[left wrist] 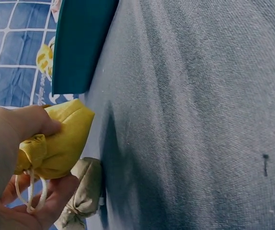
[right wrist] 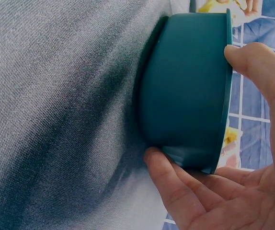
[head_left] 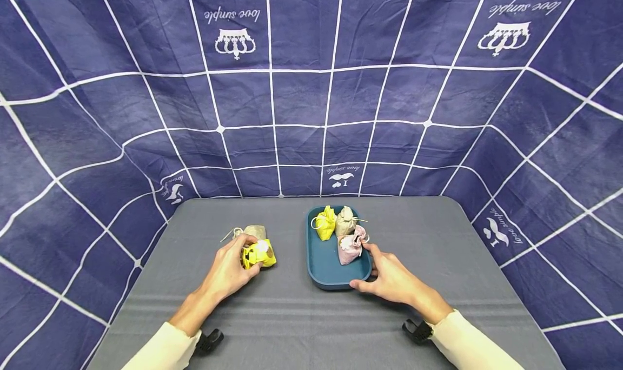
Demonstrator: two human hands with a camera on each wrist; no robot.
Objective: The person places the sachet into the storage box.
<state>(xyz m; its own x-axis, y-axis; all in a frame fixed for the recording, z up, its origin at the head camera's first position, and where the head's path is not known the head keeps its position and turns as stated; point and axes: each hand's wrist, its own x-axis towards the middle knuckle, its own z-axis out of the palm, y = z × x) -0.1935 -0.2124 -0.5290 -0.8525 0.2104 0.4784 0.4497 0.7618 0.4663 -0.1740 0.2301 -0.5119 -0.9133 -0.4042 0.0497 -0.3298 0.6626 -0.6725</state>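
Observation:
My left hand (head_left: 227,270) pinches a small yellow drawstring pouch (head_left: 263,257) between thumb and fingers, left of the blue tray (head_left: 328,275). In the left wrist view that yellow pouch (left wrist: 68,136) has its white cords dangling by the fingers. Just behind it a beige drawstring pouch (head_left: 256,231) lies on the table. My right hand (head_left: 393,281) grips the tray's near right corner; in the right wrist view the thumb is on the rim and fingers are against the side wall. Inside the tray sit another yellow pouch (head_left: 325,224), a beige pouch (head_left: 345,222) and a pink pouch (head_left: 348,251).
A grey cloth (head_left: 389,332) with some creases covers the table. Blue curtains with white grid lines (head_left: 302,97) stand at the back and both sides. Each wrist wears a black strap device (head_left: 209,341).

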